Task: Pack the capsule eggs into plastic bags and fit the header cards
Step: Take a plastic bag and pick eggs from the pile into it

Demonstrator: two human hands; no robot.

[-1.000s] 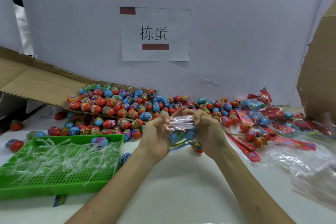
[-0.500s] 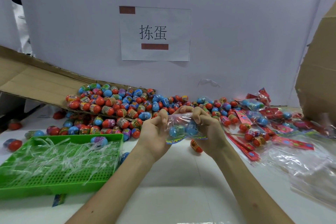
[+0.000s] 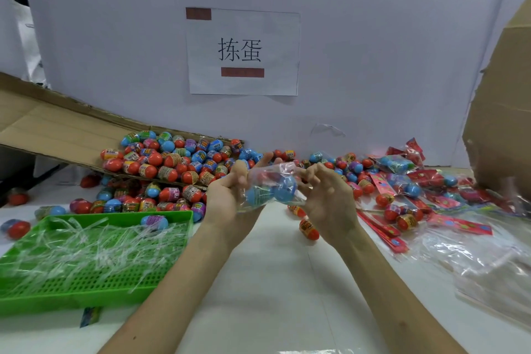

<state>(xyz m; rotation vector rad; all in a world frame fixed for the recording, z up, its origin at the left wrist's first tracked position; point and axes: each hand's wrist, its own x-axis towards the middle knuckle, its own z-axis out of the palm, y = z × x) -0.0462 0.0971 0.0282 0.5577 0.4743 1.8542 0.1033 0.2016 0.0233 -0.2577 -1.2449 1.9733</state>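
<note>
Both hands have drawn slightly apart since half a second ago, and the plastic bag point(image 3: 273, 181) now lies sideways between them at the centre of the frame, above the white counter point(image 3: 273, 282), with two blue capsule eggs point(image 3: 284, 185) inside. The left hand point(image 3: 227, 201) has its fingers point(image 3: 240, 174) curled on the bag's left end, while the right hand point(image 3: 330, 204) pinches the right end. A heap of loose eggs point(image 3: 172, 164) sits at centre left behind a green tray point(image 3: 71, 303), and red header cards point(image 3: 382, 228) lie at right.
</note>
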